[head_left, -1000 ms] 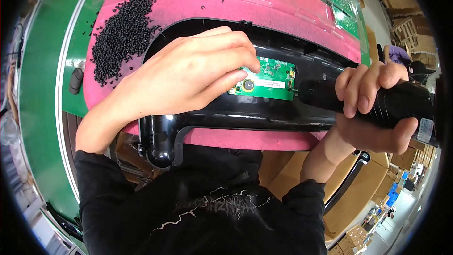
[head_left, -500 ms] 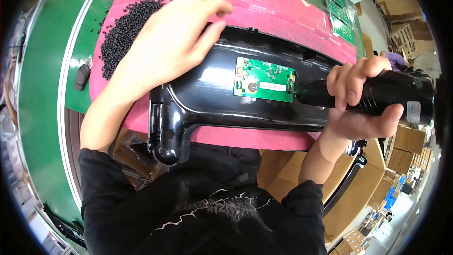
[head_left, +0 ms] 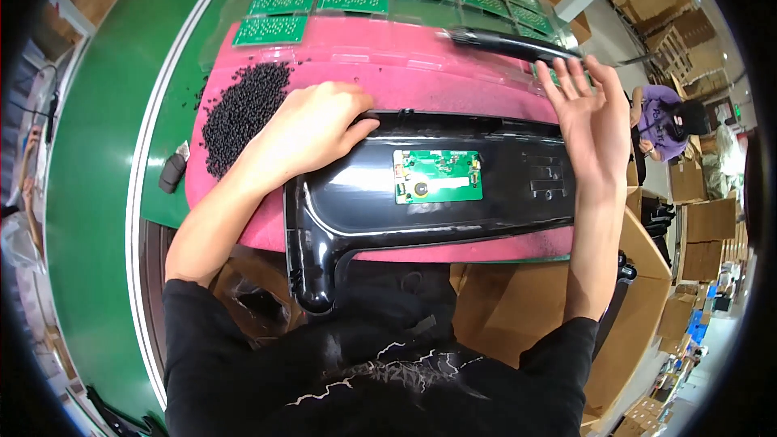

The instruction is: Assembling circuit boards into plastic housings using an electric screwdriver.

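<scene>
A glossy black plastic housing [head_left: 486, 222] lies across the pink mat, with a green circuit board [head_left: 465, 186] on its inner face. The board carries a white label and a round part. My left hand [head_left: 320, 125] is at the housing's far left edge, fingers curled and thumb over the rim. Beyond the housing's right end, my right hand [head_left: 595, 125] is raised with its fingers spread and nothing in the palm. Just past those fingertips a black electric screwdriver [head_left: 518, 44] lies tilted sideways in the air or over the trays, its tip blurred and pointing left.
A heap of small black parts [head_left: 247, 109] covers the pink mat's [head_left: 405, 48] left side. Clear trays with green circuit boards [head_left: 352, 0] stand at the back. An open cardboard box [head_left: 502, 307] is below the near edge. A person in purple [head_left: 668, 121] sits far right.
My right hand has let go of the screwdriver, which moved from the board's right edge to the back. My left hand has settled on the housing's edge. The view has shifted.
</scene>
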### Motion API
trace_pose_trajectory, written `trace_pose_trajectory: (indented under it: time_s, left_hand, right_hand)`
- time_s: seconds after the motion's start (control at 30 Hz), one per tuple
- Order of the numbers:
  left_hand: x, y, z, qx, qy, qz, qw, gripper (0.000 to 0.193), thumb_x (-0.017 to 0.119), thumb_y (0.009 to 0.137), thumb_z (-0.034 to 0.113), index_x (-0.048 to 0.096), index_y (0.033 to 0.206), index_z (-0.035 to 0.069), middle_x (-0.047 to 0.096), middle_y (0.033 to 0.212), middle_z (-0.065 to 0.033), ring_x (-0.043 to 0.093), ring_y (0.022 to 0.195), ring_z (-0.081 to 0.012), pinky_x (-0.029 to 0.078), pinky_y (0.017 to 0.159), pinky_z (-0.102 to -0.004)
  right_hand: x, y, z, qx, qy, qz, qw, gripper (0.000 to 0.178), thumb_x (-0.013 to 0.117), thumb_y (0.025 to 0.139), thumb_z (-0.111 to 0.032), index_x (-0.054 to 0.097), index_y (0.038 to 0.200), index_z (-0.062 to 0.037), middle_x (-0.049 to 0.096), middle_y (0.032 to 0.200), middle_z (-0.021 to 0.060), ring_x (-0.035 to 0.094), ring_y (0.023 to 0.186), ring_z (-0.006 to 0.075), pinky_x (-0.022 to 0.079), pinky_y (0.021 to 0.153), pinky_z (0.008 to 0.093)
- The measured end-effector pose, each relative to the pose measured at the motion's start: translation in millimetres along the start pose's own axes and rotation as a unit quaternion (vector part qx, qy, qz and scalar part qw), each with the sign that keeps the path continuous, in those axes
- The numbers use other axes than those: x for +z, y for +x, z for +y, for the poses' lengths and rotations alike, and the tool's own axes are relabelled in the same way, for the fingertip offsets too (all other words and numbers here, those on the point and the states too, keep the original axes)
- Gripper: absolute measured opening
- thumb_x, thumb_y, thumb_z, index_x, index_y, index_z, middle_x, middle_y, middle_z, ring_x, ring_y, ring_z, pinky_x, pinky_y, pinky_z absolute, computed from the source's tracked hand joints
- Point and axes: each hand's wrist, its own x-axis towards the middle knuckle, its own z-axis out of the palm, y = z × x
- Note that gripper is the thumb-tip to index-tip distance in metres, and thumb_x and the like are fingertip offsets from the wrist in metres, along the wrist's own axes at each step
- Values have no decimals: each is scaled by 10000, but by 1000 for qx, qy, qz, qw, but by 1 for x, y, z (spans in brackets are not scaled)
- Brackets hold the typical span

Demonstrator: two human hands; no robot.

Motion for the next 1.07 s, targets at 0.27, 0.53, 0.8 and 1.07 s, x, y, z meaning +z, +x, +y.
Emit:
trace_pose_trajectory:
  time_s: [0.27,0.53,0.8,1.07]
  left_hand:
    - [-42,-16,30,-27,-21,40,999,132,678,826,102,640,848,-23,638,768,-182,635,726,-370,482,648,-411]
    - [-126,-177,-56,-336,28,363,869,353,552,981,162,582,1207,-108,666,1114,-143,620,1017,-206,489,911,-309]
    - [-129,-268,-110,-387,-324,614,607,508,658,821,296,570,1212,-17,542,1339,-185,406,1321,-371,339,1090,-468]
    - [-188,-413,-230,-306,-440,475,698,405,557,904,88,527,1287,-38,603,1094,-164,593,950,-239,506,729,-299]
  right_hand:
    - [-38,-65,-103,-376,-145,-31,915,267,527,905,-19,458,1163,-6,516,1070,81,514,945,189,436,870,413]
    - [-232,-115,-197,-530,-284,313,735,219,548,896,32,473,1095,-20,532,963,55,539,811,131,515,700,353]
    - [-455,-200,-176,-314,-590,563,487,225,614,848,-103,556,1043,-7,592,923,90,574,852,147,480,780,285]
    - [-532,-194,-80,357,-553,193,728,236,654,808,-157,670,1033,-92,672,698,90,621,518,182,433,426,257]
